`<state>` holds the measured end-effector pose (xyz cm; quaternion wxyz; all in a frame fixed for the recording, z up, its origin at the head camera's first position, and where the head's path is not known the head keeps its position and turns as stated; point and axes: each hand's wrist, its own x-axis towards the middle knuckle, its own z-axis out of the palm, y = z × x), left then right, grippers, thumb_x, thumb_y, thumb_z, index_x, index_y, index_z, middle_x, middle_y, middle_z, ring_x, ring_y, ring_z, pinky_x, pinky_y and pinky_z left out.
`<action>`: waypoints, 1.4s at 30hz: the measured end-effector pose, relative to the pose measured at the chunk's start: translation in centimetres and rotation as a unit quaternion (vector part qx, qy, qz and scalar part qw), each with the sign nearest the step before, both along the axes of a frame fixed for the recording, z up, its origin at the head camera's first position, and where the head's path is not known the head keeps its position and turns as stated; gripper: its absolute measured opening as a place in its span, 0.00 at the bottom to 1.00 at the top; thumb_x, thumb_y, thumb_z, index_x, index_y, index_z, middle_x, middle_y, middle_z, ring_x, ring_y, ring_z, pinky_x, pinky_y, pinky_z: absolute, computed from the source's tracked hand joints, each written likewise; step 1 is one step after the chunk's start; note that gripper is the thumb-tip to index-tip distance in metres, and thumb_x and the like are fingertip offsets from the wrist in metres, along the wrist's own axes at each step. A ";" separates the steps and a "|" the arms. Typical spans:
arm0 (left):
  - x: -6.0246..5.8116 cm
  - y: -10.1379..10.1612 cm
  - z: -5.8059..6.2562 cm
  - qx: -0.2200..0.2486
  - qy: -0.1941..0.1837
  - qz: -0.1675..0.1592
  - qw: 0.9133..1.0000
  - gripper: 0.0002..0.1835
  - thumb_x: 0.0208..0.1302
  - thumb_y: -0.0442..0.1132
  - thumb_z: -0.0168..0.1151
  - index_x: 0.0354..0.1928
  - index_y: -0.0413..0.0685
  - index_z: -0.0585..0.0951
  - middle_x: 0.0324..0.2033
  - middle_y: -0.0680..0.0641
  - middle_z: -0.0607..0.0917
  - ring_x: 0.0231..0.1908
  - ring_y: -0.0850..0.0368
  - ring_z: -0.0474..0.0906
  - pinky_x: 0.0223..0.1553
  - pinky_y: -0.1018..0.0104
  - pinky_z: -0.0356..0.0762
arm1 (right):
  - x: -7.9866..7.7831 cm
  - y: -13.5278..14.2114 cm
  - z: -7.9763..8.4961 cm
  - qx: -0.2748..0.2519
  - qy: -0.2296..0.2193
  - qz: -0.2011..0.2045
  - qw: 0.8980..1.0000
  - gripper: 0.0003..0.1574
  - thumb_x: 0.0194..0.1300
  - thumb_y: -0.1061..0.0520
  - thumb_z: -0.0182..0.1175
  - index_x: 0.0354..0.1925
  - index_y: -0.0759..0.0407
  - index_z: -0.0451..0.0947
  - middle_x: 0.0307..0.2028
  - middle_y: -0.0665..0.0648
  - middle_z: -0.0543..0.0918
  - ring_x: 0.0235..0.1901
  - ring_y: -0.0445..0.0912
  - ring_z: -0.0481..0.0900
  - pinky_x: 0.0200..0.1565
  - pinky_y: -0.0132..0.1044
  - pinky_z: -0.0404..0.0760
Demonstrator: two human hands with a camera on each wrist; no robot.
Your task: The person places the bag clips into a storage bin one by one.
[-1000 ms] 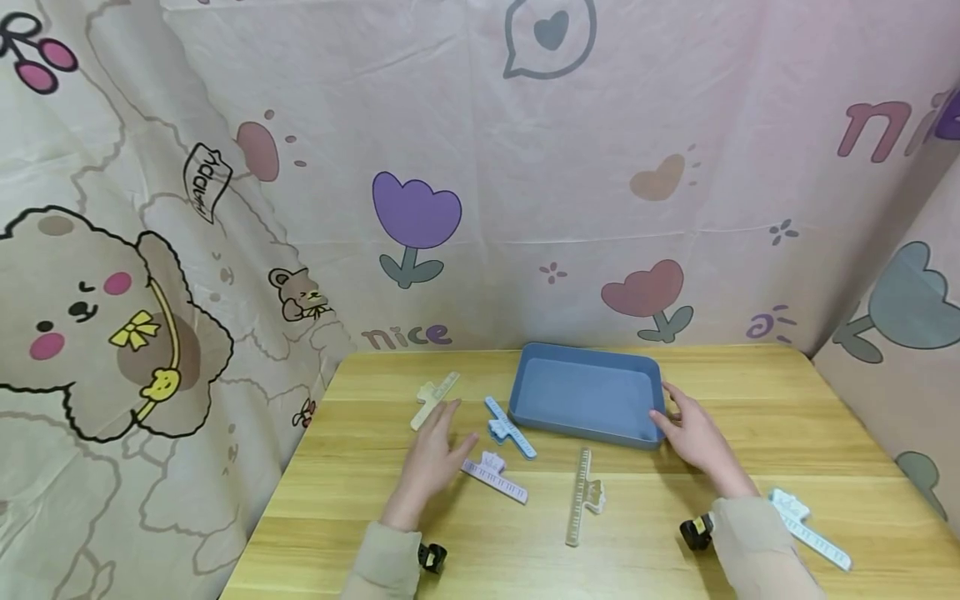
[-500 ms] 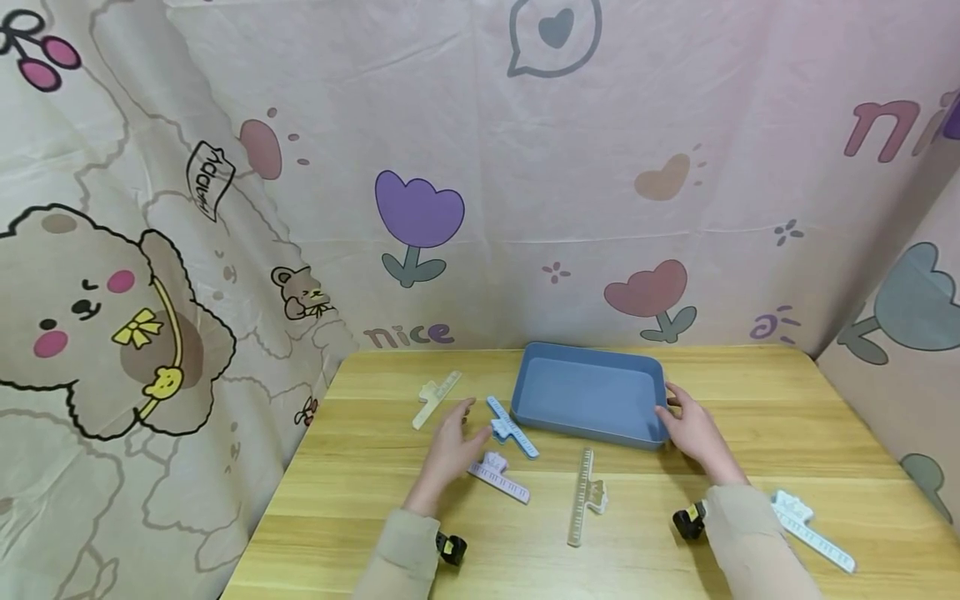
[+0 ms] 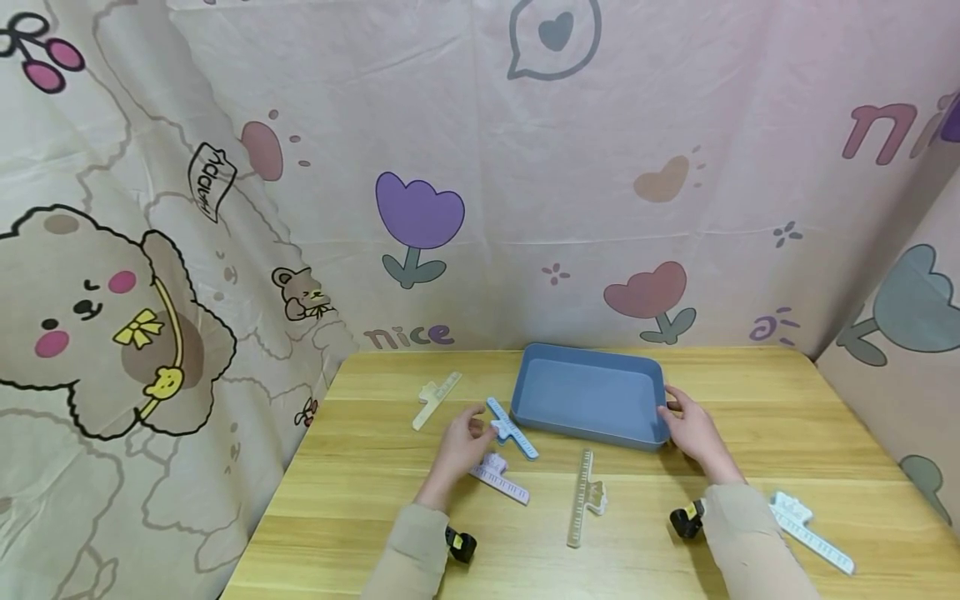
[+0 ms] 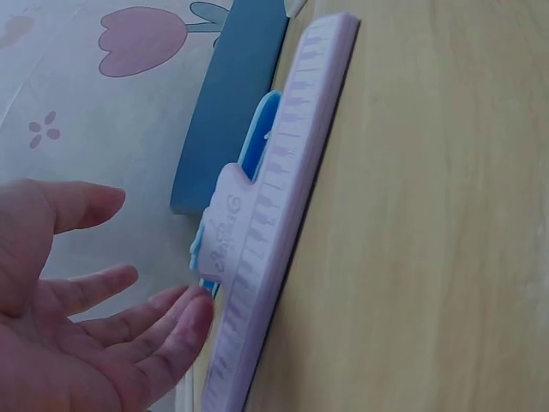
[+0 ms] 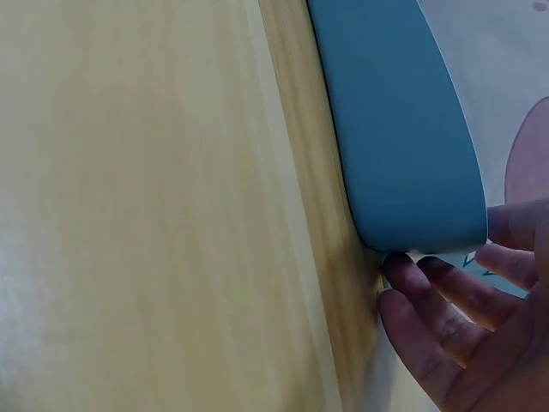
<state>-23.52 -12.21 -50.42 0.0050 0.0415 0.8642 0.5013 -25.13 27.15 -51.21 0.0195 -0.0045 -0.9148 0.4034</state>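
In the head view my left hand [image 3: 461, 443] is over the table's left half, fingers bent and parted, nothing held. Its fingertips are right by a blue ruler-shaped clip [image 3: 517, 433]. The purple clip [image 3: 501, 482], with piano-key marks, lies just under that wrist side; up close in the left wrist view the purple clip [image 4: 279, 172] partly covers the blue one [image 4: 257, 137]. My right hand [image 3: 692, 429] holds the right end of a shallow blue-grey tray [image 3: 592, 431], thumb at the rim. In the right wrist view its fingertips [image 5: 403, 270] meet the tray's outer end.
A cream clip [image 3: 431, 404] lies at the back left and a clear-beige clip [image 3: 580, 500] front centre. A pale mint clip [image 3: 817, 540] lies right of the right sleeve. Printed curtains [image 3: 480, 167] stand behind the wooden table [image 3: 300, 517].
My left hand has moved right, from beside the cream clip to the blue clip, its fingers curling in more. The right hand stays at the tray's right end.
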 end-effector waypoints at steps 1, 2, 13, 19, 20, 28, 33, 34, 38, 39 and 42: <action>0.0 0.1 -0.1 0.002 -0.006 -0.002 1.000 0.28 0.65 0.38 0.64 0.64 0.35 0.71 0.48 0.35 0.80 0.46 0.44 0.80 0.46 0.52 0.79 | 0.0 0.0 0.0 0.004 0.005 0.000 1.000 0.32 0.75 0.59 0.47 0.71 0.72 0.56 0.58 0.81 0.70 0.55 0.70 0.73 0.49 0.56 0.76; 0.0 0.1 -0.2 0.004 -0.012 -0.005 1.000 0.28 0.65 0.38 0.64 0.64 0.34 0.71 0.47 0.37 0.81 0.44 0.46 0.80 0.45 0.54 0.80 | 0.1 0.0 -0.1 0.007 0.009 0.000 1.000 0.31 0.75 0.60 0.47 0.70 0.73 0.57 0.57 0.81 0.71 0.54 0.69 0.74 0.47 0.53 0.77; -0.6 0.5 -1.3 -0.011 -0.023 -0.011 1.000 0.24 0.64 0.35 0.64 0.60 0.31 0.74 0.34 0.46 0.82 0.32 0.55 0.78 0.32 0.63 0.79 | 0.2 0.2 -0.3 -0.003 -0.010 0.004 1.000 0.32 0.76 0.60 0.45 0.72 0.72 0.53 0.60 0.81 0.68 0.57 0.69 0.71 0.48 0.53 0.77; -0.9 0.8 -1.6 -0.011 -0.033 -0.005 0.999 0.23 0.64 0.34 0.63 0.59 0.31 0.75 0.32 0.47 0.81 0.30 0.56 0.77 0.30 0.64 0.78 | 0.1 0.3 -0.5 -0.016 -0.014 0.003 1.000 0.32 0.77 0.60 0.44 0.72 0.73 0.53 0.58 0.81 0.69 0.58 0.71 0.70 0.52 0.57 0.75; -1.0 0.9 -1.6 -0.008 -0.033 -0.004 0.999 0.22 0.64 0.33 0.63 0.58 0.30 0.75 0.32 0.47 0.81 0.29 0.56 0.78 0.30 0.64 0.79 | 0.1 0.3 -0.6 -0.018 -0.015 0.002 1.000 0.32 0.77 0.60 0.44 0.72 0.73 0.53 0.58 0.81 0.69 0.58 0.70 0.70 0.51 0.56 0.76; -1.7 1.3 -2.1 0.016 -0.032 0.005 0.999 0.21 0.65 0.30 0.61 0.58 0.28 0.74 0.27 0.47 0.81 0.25 0.55 0.80 0.28 0.64 0.79 | 0.0 0.3 -0.6 -0.016 -0.022 0.003 1.000 0.32 0.77 0.59 0.43 0.72 0.72 0.52 0.58 0.80 0.70 0.57 0.68 0.72 0.46 0.49 0.78; -1.9 1.5 -2.1 0.026 -0.036 0.019 0.999 0.20 0.64 0.30 0.62 0.56 0.28 0.75 0.25 0.47 0.80 0.22 0.57 0.78 0.25 0.65 0.78 | 0.0 0.3 -0.6 -0.017 -0.026 0.006 0.999 0.32 0.78 0.58 0.43 0.73 0.72 0.51 0.59 0.80 0.70 0.57 0.69 0.71 0.48 0.51 0.77; -1.9 1.5 -2.1 0.029 -0.036 0.022 0.999 0.19 0.64 0.29 0.62 0.56 0.28 0.75 0.24 0.48 0.81 0.22 0.57 0.78 0.24 0.65 0.77 | 0.0 0.3 -0.6 -0.018 -0.027 0.006 0.999 0.32 0.78 0.58 0.43 0.73 0.72 0.51 0.59 0.80 0.69 0.58 0.69 0.71 0.48 0.51 0.77; -2.0 1.6 -2.2 0.035 -0.036 0.032 0.998 0.20 0.62 0.30 0.64 0.55 0.29 0.76 0.24 0.48 0.81 0.21 0.58 0.78 0.23 0.67 0.76 | 0.1 0.2 -0.6 -0.032 -0.026 0.002 0.999 0.32 0.78 0.59 0.43 0.73 0.72 0.51 0.59 0.81 0.70 0.56 0.68 0.72 0.46 0.49 0.78; -2.0 1.6 -2.2 0.035 -0.037 0.034 0.998 0.20 0.62 0.30 0.64 0.55 0.29 0.76 0.25 0.48 0.82 0.21 0.57 0.78 0.23 0.67 0.77 | 0.1 0.2 -0.7 -0.037 -0.027 0.000 0.999 0.32 0.77 0.59 0.43 0.73 0.72 0.52 0.58 0.81 0.70 0.56 0.68 0.73 0.44 0.47 0.79; -2.1 1.6 -2.3 0.036 -0.036 0.044 0.998 0.20 0.61 0.30 0.65 0.55 0.30 0.77 0.26 0.48 0.82 0.22 0.57 0.79 0.24 0.68 0.77 | 0.1 0.1 -0.6 -0.058 -0.029 -0.003 0.998 0.32 0.77 0.60 0.44 0.72 0.73 0.52 0.58 0.82 0.70 0.53 0.66 0.75 0.38 0.42 0.79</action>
